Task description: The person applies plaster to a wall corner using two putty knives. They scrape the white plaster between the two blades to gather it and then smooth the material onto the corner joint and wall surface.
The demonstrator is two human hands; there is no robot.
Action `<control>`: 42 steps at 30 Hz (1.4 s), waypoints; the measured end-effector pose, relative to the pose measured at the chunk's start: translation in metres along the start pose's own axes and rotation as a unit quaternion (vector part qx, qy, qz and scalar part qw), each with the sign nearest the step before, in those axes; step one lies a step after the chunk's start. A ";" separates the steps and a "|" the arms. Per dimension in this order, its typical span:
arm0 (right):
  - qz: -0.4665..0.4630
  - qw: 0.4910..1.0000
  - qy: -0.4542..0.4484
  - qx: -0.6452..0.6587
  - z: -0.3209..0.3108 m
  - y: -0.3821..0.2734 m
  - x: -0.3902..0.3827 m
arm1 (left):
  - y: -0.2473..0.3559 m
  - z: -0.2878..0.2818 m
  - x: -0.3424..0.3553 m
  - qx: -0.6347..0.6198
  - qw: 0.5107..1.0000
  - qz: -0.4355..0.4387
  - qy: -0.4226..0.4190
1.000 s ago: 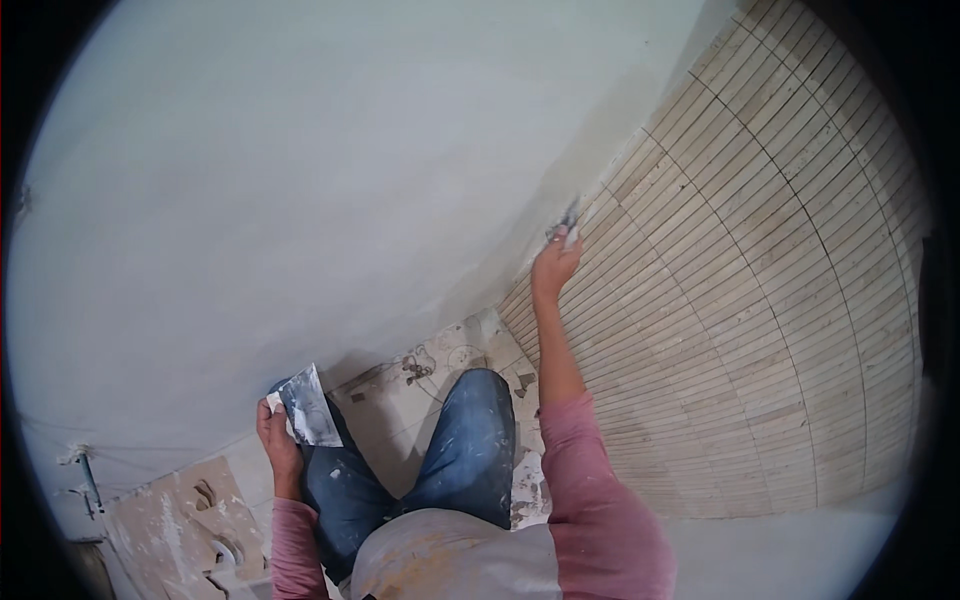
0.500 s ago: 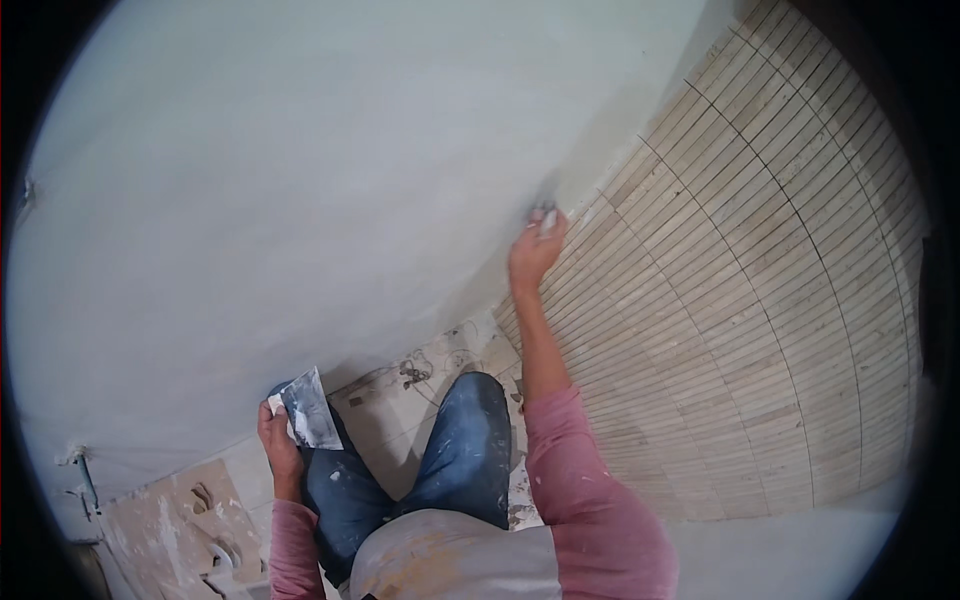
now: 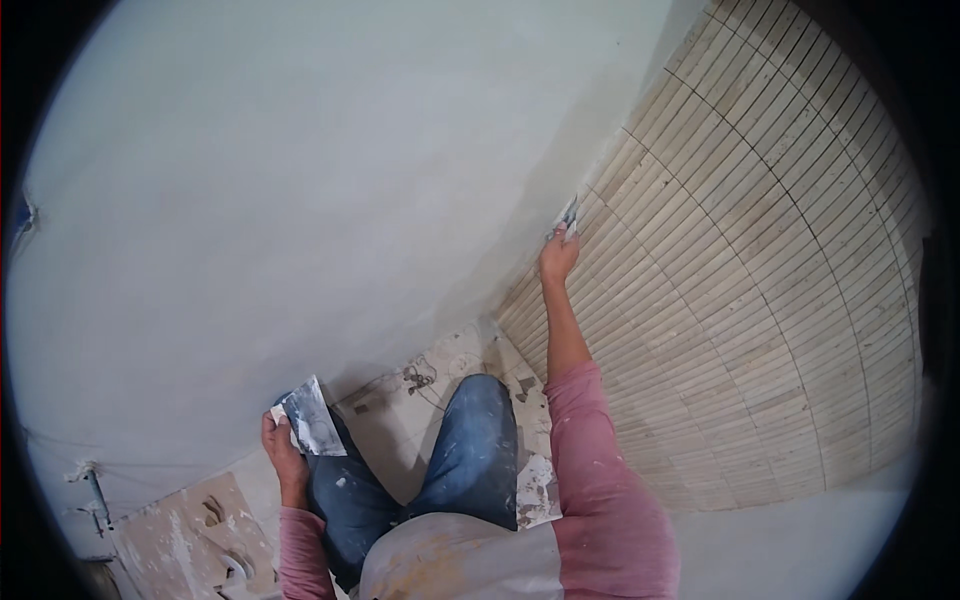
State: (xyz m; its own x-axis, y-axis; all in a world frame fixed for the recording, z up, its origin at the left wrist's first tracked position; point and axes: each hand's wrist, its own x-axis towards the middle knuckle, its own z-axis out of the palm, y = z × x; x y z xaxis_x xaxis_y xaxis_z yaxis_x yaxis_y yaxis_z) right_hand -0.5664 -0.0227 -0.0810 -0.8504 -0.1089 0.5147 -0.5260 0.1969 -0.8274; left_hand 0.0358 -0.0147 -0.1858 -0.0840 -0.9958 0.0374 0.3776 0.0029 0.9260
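My left hand (image 3: 287,452) is closed round the pale handle of a wide putty knife (image 3: 316,420). Its broad metal blade, smeared with white filler, is over my left thigh. Up ahead my right arm is stretched out, and my right hand (image 3: 558,258) grips a small putty knife (image 3: 571,213), its handle mostly covered by the fingers. That tool is at the corner where a smooth white wall (image 3: 300,200) meets a wall of narrow beige strip tiles (image 3: 740,280). Whether its blade touches the wall I cannot tell.
Below my knees the light tiled floor (image 3: 400,440) has scraps and a tangle of dark wire (image 3: 420,377) on it. A stained board (image 3: 185,535) lies at lower left, near a pipe fitting (image 3: 97,495) on the white wall. A plaster-spattered pale sheet (image 3: 538,490) is beside my right thigh.
My right hand with the small putty knife has moved right, from the white wall to the corner by the strip tiles. My left hand has barely moved.
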 end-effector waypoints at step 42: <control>0.048 0.998 0.027 0.013 0.034 0.042 -0.016 | -0.005 -0.002 0.001 -0.015 1.000 0.005 -0.003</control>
State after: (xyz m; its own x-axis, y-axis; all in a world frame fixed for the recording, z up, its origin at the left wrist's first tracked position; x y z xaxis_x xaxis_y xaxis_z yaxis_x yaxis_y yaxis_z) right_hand -0.5756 -0.0461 -0.1312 -0.8957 -0.0370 0.4431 -0.4422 0.1775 -0.8792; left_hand 0.0362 -0.0159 -0.1909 -0.0861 -0.9951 0.0493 0.4064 0.0101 0.9136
